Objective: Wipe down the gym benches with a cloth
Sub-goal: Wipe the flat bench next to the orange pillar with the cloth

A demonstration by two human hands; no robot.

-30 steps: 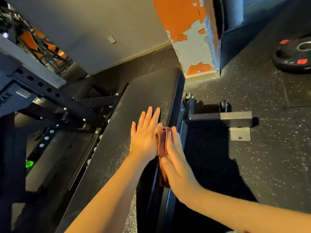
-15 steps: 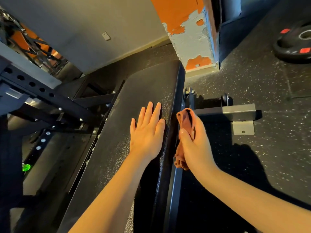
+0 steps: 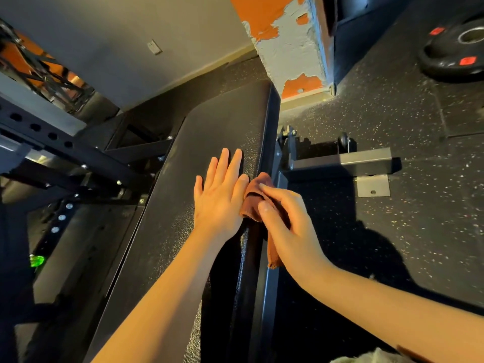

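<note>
A black padded gym bench [image 3: 209, 132] runs from the bottom of the view up towards the wall. My left hand [image 3: 222, 195] lies flat on its top surface, fingers straight and together. My right hand [image 3: 285, 221] grips a reddish-brown cloth [image 3: 252, 203] against the bench's right side edge, right beside my left hand. Part of the cloth hangs down below my right palm.
A dark perforated rack frame [image 3: 60, 145] stands left of the bench. The bench's steel foot and bracket [image 3: 366, 163] lie on the speckled rubber floor to the right. A peeling orange and grey pillar [image 3: 288, 45] rises behind, and a black weight plate [image 3: 455, 48] lies far right.
My right hand has brought the cloth from just off the bench's side back against the right edge, next to my left hand. My left hand has stayed flat on the pad.
</note>
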